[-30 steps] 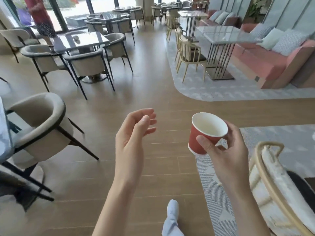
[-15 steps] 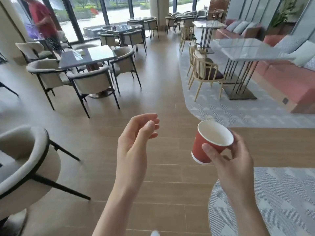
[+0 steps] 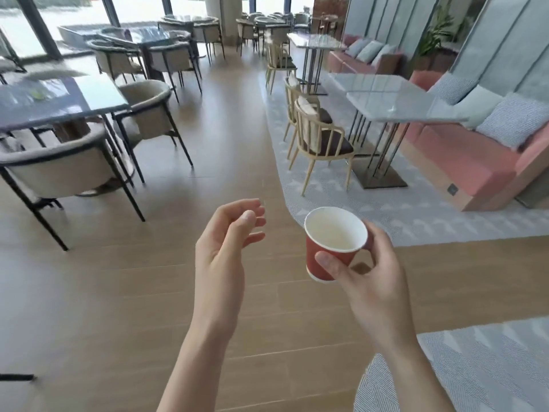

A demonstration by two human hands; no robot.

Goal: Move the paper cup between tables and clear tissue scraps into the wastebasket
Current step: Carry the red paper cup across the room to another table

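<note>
Cup [image 3: 332, 246] upright in right hand's [image 3: 364, 278] thumb-and-finger grasp, likely so it travels level between worktops; left hand [image 3: 227, 248] loosely curled, holding nothing.

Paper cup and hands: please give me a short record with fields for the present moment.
cup: red paper cup, white inside, upright, looks empty
right hand: right hand holds the cup, thumb on its side
left hand: left hand free, fingers loosely curled, holds nothing
under the hands: wooden floor
nearest tables: dark table at left, marble table at right
wastebasket: not in view
</note>
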